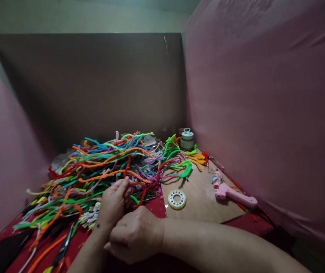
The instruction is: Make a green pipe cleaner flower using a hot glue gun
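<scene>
My left hand is closed, thumb and fingertips pinched on a red pipe cleaner. The pipe cleaner bends in a loop to the right of those fingertips and passes down behind my right hand. Just below and in front, my right hand is curled closed with its back towards me; whatever its fingers hold is hidden. Right behind both hands lies a big tangled heap of pipe cleaners in orange, green, purple, blue and other colours.
On the wooden board lie a roll of tape and a pink glue gun. A pale lidded container stands at the back, near bent green pipe cleaners. Scissors rest on the red cloth at left. Pink walls flank both sides.
</scene>
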The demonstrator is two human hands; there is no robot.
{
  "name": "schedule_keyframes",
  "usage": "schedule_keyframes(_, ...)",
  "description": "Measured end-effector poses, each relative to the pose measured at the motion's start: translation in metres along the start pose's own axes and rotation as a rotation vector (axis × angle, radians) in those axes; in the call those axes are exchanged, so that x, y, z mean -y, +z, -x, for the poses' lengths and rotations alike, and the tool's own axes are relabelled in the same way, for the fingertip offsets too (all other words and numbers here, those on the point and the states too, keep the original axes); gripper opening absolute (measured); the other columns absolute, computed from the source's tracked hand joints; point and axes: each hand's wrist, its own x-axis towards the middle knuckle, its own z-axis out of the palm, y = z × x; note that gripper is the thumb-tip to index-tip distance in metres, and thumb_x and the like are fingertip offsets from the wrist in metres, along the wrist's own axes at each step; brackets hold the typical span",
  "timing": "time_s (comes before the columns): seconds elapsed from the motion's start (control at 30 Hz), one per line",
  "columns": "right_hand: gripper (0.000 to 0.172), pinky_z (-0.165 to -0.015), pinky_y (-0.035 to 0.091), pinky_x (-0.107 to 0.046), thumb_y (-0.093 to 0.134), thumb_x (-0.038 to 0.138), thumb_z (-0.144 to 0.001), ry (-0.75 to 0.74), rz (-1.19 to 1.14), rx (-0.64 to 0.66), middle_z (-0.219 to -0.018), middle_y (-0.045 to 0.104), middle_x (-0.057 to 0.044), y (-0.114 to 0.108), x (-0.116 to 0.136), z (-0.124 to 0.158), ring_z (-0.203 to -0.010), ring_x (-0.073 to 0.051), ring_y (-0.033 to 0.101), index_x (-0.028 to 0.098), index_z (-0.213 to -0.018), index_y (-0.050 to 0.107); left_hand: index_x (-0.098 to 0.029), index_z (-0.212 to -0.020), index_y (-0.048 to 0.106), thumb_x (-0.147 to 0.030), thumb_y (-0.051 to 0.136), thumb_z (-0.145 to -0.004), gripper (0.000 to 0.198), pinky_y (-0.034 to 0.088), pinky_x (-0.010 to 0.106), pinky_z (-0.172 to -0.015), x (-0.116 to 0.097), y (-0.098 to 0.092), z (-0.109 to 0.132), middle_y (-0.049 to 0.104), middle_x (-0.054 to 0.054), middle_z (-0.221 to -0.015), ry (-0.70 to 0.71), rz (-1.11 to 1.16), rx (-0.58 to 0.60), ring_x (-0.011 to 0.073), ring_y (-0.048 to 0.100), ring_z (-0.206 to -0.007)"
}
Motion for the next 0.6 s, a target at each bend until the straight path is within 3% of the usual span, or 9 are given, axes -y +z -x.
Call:
schedule_keyframes(0.17,0.034,-0.042,0.038,-0.023,0.040,0.035,-0.082,-0.017,0.010,-0.022,-0.050,0.062,0.000,0.000,-0.001,-0.001,-0.051,-0.014,0.062,0.019,-0.053,0.048,-0.016,-0.070,0.058,-0.040,0.069,-0.062,0.028,0.024,0.016,-0.031,0.001,0.000,-0.001,0.035,-0.010,-0.040,0.007,-0.026,0.012,0.0040,0.029,-0.032)
schedule_keyframes(0.4,0.036,-0.043,0.036,-0.023,0.039,0.032,-0.082,-0.116,0.025,-0.204,-0.044,0.056,0.002,-0.006,0.001,-0.005,-0.045,-0.010,0.055,0.019,-0.049,0.046,-0.016,-0.066,0.057,-0.047,0.071,-0.058,0.035,0.018,0.016,-0.031,0.001,0.005,0.001,0.030,-0.011,-0.036,-0.031,-0.006,0.011,0.0034,0.024,-0.030)
schedule_keyframes(0.5,0.037,-0.046,0.036,-0.023,0.040,0.030,-0.084,-0.154,0.067,-0.268,-0.045,0.054,0.002,-0.019,0.000,-0.009,-0.046,-0.010,0.054,0.018,-0.049,0.047,-0.015,-0.064,0.058,-0.047,0.074,-0.053,0.037,0.021,0.016,-0.033,-0.003,0.006,0.002,0.039,-0.009,-0.039,0.009,0.003,-0.055,0.0033,0.029,-0.033)
schedule_keyframes(0.6,0.034,-0.052,0.038,-0.023,0.040,0.027,-0.086,-0.096,0.103,-0.310,-0.053,0.059,-0.001,-0.047,-0.009,-0.014,-0.052,-0.011,0.054,0.017,-0.055,0.051,-0.014,-0.062,0.058,-0.044,0.075,-0.053,0.035,0.025,0.016,-0.035,-0.004,0.006,0.003,0.044,-0.007,-0.043,0.086,-0.016,-0.078,0.0042,0.035,-0.037)
